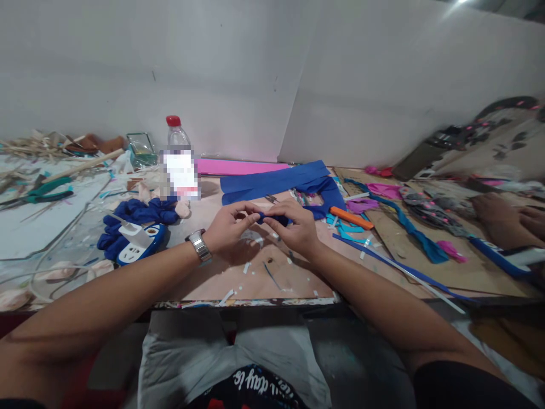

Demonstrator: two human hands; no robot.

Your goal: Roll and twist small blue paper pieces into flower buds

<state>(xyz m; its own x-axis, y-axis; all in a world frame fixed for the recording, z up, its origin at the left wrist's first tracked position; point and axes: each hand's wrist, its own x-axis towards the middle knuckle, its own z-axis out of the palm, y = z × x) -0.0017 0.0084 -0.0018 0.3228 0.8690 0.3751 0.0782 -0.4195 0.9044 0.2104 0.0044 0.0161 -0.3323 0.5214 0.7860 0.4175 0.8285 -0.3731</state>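
A small dark blue piece of fabric (279, 218) is pinched between my two hands over the middle of the table. My left hand (231, 226), with a metal watch at its wrist, has thumb and forefinger closed on the fabric's left end. On the other side my right hand (297, 228) grips it with thumb and fingers. Just behind the hands lie flat blue fabric strips (272, 183). Bunched blue fabric pieces (145, 213) rest to the left, beside a blue and white power strip (142, 244).
A red-capped bottle (179, 136) stands behind my left hand. Green-handled pliers (49, 191) lie far left. An orange cutter (351, 218) and a teal fabric strip (413, 227) are at right. Another person's hands (502, 218) are at the far right.
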